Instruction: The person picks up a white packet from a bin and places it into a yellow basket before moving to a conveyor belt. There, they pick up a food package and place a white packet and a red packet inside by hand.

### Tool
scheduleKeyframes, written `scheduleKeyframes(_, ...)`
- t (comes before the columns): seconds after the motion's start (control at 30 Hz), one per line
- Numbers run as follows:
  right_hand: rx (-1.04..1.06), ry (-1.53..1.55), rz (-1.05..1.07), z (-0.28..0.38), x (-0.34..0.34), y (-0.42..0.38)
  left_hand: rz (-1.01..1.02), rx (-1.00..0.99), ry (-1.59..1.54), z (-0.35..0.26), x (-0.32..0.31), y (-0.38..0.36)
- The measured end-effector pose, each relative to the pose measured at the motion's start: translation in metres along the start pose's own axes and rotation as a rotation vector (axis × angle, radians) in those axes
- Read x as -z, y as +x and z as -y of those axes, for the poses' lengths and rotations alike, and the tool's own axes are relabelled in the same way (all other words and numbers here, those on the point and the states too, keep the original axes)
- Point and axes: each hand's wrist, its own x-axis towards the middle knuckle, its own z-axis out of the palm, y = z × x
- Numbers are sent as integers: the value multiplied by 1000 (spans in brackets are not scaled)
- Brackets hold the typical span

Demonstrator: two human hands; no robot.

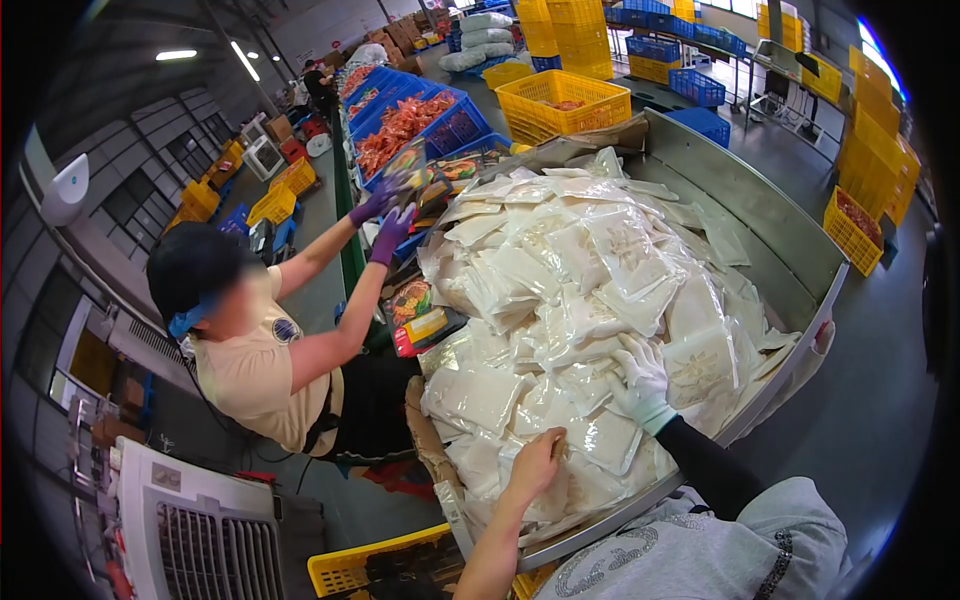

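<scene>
Packets (575, 250) lie heaped at frame centre, probably light, soft, slippery, best taken by the edge. Right hand (641, 383) is spread on them; left hand (537, 465) bends fingers, whether pinching I cannot tell.

No word, brand or number can be read with certainty. Marks do show. The clear packets (697, 372) filling the middle carry pale brownish print, lost in glare and creases. Left of them, a printed pouch (412, 312) has a red strip along its left edge with small white characters, too small to make out, beside a yellow band. A round dark emblem (286, 329) sits on the beige shirt (245, 375) at the left, its lettering blurred. The white cooler (190, 525) at lower left bears a small illegible mark. Curved outlined shapes decorate the grey top (690, 555), bottom right.
</scene>
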Motion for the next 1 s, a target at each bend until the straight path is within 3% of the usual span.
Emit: scheduleKeyframes(1.0,10,11,11,-2,-2,-1,-7,7,-13,1,-1,-1)
